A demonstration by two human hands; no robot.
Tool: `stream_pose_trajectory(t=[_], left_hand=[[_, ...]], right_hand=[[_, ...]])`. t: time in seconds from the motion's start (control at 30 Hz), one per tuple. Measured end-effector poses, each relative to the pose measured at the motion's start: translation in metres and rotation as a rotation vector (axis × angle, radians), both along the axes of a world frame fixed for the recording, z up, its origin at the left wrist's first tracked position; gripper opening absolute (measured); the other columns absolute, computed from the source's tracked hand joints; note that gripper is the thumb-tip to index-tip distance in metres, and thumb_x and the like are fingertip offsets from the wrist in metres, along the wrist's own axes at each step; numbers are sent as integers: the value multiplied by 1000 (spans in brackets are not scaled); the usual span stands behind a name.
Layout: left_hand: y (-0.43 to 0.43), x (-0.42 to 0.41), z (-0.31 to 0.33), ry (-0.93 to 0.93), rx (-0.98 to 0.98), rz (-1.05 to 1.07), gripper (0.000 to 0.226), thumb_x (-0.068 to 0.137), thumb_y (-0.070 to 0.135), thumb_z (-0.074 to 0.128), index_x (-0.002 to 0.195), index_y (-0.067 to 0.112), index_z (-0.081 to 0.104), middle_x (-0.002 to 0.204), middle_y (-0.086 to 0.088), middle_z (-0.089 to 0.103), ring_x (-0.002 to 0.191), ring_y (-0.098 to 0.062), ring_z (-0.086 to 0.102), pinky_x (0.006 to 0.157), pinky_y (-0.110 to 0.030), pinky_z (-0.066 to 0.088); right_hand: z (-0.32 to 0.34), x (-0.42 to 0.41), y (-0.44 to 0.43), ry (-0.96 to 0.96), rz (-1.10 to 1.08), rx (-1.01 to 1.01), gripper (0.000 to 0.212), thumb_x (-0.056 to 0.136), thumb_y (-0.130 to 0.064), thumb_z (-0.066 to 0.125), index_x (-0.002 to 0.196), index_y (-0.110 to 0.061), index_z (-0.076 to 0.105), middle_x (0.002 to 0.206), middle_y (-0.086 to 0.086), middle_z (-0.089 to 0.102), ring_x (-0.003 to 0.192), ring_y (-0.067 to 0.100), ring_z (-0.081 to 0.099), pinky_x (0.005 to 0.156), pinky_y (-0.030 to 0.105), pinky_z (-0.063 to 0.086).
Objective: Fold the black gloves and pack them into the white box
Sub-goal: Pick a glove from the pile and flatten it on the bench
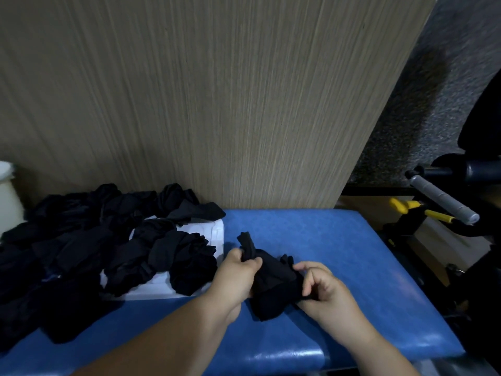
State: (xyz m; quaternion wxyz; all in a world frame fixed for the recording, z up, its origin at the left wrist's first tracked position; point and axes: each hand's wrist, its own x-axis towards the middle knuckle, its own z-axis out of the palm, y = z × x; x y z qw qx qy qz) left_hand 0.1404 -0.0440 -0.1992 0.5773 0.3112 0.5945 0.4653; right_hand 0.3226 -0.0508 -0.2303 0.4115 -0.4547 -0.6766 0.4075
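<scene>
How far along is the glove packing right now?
Some black gloves already sit in the white box, bunched rather than neatly folded. The left hand and right hand both grip one glove above the blue table, apparently mid-fold. A large loose pile left of the box remains to be folded and packed.

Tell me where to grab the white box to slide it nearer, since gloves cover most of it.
Grip the white box by its bare right wall, coming from the right over the blue bench. Piled gloves cover its left and far sides, so that wall is probably the only clean hold. The left hand and right hand both grip a glove; free one first.
</scene>
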Motion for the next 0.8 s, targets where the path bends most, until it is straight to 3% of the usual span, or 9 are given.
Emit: stream_pose_trajectory(t=[0.07,0.17,0.23,0.3,0.37,0.43,0.57,0.7,0.8], left_hand=[[0,1,2,-71,-7,42,10,98,11,49,107,11,54,103,-11,69,91,-22,68,67,-33,58],[-1,2,1,-93,-21,42,15,100,14,45,110,16,55,105,-8,70,94,-24,68,78,-39,58],[-2,2,3,-168,-21,10,18,101,13,43,111,17,57,106,-6,71,96,-25,69,83,-43,57],[-4,1,6,-264,-13,-25,21,101,10,41,111,15,58,103,-7,73,95,-25,70,79,-42,57],[-7,2,9,-336,-5,-53,23,102,10,39,112,13,59,102,-8,74,93,-26,71,74,-40,57],[-9,4,10,-394,2,-85,24,102,10,37,115,11,58,104,-12,73,95,-28,70,75,-41,57],[-9,6,12,-477,5,-108,28,104,15,32,118,7,55,107,-16,71,100,-31,68,89,-49,53],[-9,8,10,-554,7,-83,32,105,18,28,118,9,56,107,-16,71,99,-32,69,84,-49,53],[-5,7,5,-602,-28,-63,32,104,18,31,121,8,56,108,-18,70,101,-34,67,87,-49,53]], right_hand=[[1,5,1,-20,34,-54,42,59,0,76,57,-35,52,119,0,55,107,1,58,89,17,42],[8,10,-1,80,96,-229,32,55,-22,83,63,-23,52,125,0,55,107,6,59,87,24,44],[16,5,-4,286,32,-328,42,58,-39,84,70,-16,52,117,3,63,92,16,61,78,33,44],[23,-3,-3,476,-142,-451,42,78,-46,70,82,-8,52,97,9,69,82,29,62,75,45,48],[28,-7,-2,426,-266,-532,38,92,-39,55,95,-1,52,91,14,69,82,35,67,72,48,54],[29,-8,-3,317,-230,-565,32,91,-31,61,99,-1,55,91,14,68,80,27,69,63,37,56],[31,-8,-7,167,-137,-554,14,93,-17,61,101,-7,66,85,8,73,71,16,68,55,26,48],[31,-8,-7,118,-152,-464,10,97,-7,52,98,-7,62,65,8,65,52,16,57,44,24,37],[30,-5,-5,88,-177,-432,9,94,-7,57,100,-11,62,77,7,72,64,20,68,55,28,51]])
